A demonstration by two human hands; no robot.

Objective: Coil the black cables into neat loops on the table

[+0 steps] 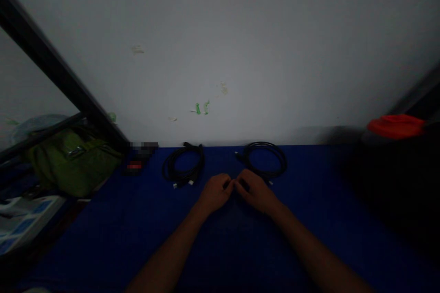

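My left hand point(215, 193) and my right hand point(256, 191) meet at their fingertips above a blue cloth point(137, 247), with the fingers curled. The dim light hides whether they pinch anything small. Two coiled black cables lie on the cloth just beyond them. The left coil point(183, 164) has pale connector tips near my left hand. The right coil point(264, 159) sits closer to my right hand, with a small plug end point(271, 182) by my right knuckles.
A white wall rises behind the cloth's far edge. A green bag point(74, 162) lies at the left, by a dark slanted frame point(58, 68). A small dark item with red point(134, 165) sits beside it. At the right are a dark heap point(388, 192) and an orange-red object point(395, 126).
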